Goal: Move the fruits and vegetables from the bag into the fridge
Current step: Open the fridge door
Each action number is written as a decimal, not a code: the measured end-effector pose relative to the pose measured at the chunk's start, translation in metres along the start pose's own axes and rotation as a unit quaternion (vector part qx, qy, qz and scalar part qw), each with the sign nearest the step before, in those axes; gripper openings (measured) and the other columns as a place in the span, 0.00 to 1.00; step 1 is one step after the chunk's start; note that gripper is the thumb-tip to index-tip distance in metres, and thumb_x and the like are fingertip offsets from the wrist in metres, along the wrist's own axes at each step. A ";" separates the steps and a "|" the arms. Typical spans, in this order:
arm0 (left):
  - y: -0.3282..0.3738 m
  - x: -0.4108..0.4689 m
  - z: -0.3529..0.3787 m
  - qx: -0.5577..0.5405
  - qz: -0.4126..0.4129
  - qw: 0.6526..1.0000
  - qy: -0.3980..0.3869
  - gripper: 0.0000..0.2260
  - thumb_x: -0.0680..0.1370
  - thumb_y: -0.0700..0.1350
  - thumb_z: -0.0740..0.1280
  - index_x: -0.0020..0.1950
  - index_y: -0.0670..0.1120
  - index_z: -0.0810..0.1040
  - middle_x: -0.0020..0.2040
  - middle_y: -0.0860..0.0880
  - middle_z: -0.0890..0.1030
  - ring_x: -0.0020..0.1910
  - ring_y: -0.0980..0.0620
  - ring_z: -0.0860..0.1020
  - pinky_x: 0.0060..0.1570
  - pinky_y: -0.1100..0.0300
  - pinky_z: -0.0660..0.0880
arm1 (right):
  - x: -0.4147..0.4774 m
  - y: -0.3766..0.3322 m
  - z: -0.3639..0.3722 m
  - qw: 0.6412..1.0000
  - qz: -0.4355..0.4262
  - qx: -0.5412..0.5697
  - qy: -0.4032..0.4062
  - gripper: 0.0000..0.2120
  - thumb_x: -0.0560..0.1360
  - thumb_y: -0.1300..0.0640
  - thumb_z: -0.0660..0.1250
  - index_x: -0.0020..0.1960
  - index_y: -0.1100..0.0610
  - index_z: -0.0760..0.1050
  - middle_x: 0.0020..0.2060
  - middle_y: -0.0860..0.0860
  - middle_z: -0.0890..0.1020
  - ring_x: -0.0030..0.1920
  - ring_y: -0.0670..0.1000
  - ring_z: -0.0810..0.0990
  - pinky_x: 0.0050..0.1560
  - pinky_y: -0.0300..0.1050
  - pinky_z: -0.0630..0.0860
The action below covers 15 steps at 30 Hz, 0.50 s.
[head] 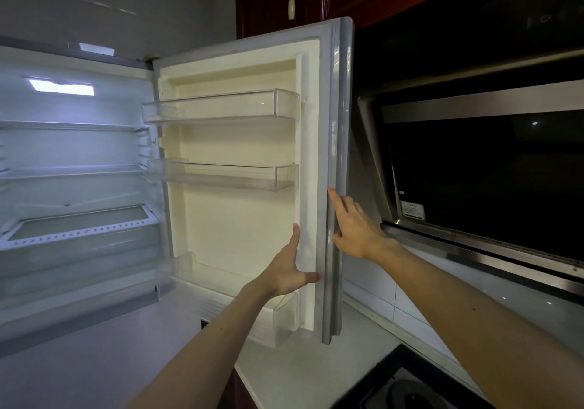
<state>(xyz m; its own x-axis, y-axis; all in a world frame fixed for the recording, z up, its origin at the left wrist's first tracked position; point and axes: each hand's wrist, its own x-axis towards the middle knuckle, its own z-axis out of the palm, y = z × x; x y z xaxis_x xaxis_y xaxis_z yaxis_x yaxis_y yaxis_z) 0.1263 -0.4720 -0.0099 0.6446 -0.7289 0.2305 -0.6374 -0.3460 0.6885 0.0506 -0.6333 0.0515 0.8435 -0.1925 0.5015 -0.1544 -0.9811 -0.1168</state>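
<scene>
Fridge door [240, 206] edge betw. L hand [289, 271] & R hand [354, 231] fingers.

The fridge [76, 168] stands at the left with its door [246, 187] swung out to the right, three door racks [221, 107] set one above another on its inner face. The left hand [289, 269] lies on the door's inner edge; the right hand [354, 228] touches its outer edge. Right of the door hangs the range hood [474, 168], above the worktop [300, 374] and the hob [407, 386].
</scene>
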 end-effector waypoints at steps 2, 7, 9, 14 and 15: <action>0.000 0.000 0.000 0.004 0.002 1.000 -0.002 0.51 0.73 0.52 0.72 0.75 0.57 0.31 0.79 0.53 0.49 0.76 0.44 0.58 0.72 0.48 0.62 | 0.000 0.001 0.001 1.000 0.001 -0.002 -0.002 0.47 0.74 0.60 0.67 0.77 0.48 0.36 0.71 0.54 0.60 0.65 0.55 0.66 0.60 0.53 0.75; 0.000 -0.002 -0.003 0.003 -0.003 1.000 -0.007 0.51 0.73 0.51 0.73 0.75 0.57 0.32 0.79 0.53 0.48 0.76 0.43 0.58 0.72 0.47 0.61 | 0.001 0.001 0.001 1.000 0.007 -0.012 -0.007 0.49 0.73 0.59 0.68 0.77 0.48 0.35 0.72 0.55 0.59 0.67 0.57 0.65 0.64 0.57 0.72; -0.001 -0.004 -0.006 0.008 -0.013 1.000 -0.010 0.50 0.73 0.50 0.73 0.76 0.56 0.34 0.79 0.51 0.52 0.75 0.42 0.60 0.71 0.49 0.63 | 0.001 0.000 0.000 1.000 0.010 -0.016 -0.013 0.49 0.73 0.59 0.69 0.77 0.47 0.35 0.72 0.56 0.59 0.68 0.57 0.65 0.65 0.58 0.71; -0.007 -0.021 -0.023 0.049 -0.046 0.998 0.006 0.45 0.74 0.51 0.72 0.79 0.51 0.42 0.78 0.46 0.56 0.74 0.44 0.61 0.71 0.47 0.64 | 0.000 -0.004 -0.006 0.998 0.025 -0.045 -0.035 0.49 0.73 0.57 0.68 0.77 0.47 0.33 0.72 0.56 0.60 0.68 0.59 0.64 0.65 0.64 0.68; -0.009 -0.027 -0.028 0.055 -0.052 0.997 0.009 0.45 0.74 0.51 0.71 0.79 0.50 0.42 0.78 0.46 0.57 0.74 0.44 0.62 0.71 0.48 0.64 | -0.001 -0.005 -0.007 0.997 0.033 -0.052 -0.041 0.49 0.73 0.57 0.68 0.77 0.47 0.33 0.72 0.56 0.59 0.69 0.59 0.63 0.66 0.65 0.67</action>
<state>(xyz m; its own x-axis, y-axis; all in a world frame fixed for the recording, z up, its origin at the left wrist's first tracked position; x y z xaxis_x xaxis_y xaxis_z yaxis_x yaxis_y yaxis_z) 0.1264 -0.4326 -0.0029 0.7168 -0.6749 0.1751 -0.6085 -0.4830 0.6297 0.0474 -0.6279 0.0574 0.8680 -0.2583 0.4242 -0.2596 -0.9641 -0.0558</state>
